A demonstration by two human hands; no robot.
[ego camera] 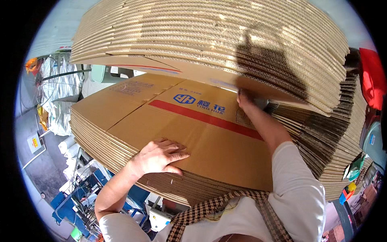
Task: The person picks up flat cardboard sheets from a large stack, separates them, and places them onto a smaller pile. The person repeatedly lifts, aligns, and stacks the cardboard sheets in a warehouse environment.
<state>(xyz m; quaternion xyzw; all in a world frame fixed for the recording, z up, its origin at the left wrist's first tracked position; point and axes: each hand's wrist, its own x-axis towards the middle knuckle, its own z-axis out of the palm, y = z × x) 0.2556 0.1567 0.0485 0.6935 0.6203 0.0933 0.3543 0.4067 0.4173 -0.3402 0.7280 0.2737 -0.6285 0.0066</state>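
A stack of flat, folded corrugated cardboard boxes (193, 130) lies before me, its top sheet bearing blue printing and a red stripe (205, 118). My left hand (163, 155) rests palm down on this sheet near its front edge, fingers slightly spread and thumb by the rim. Beyond and above it is another thick stack of flattened cardboard (187, 39), its corrugated edges facing me. My right hand (244, 99) reaches to the underside of that upper stack, over the far right of the printed sheet. Shadow and the cardboard hide its fingertips, so its grip is unclear.
More stacked cardboard (323, 133) stands close on the right, with a red cloth-like item (373, 78) behind it. At left are silvery plastic wrapping (60, 90) and a green plastic stool or chair (101, 73). Blue items and cluttered equipment (81, 196) lie at lower left.
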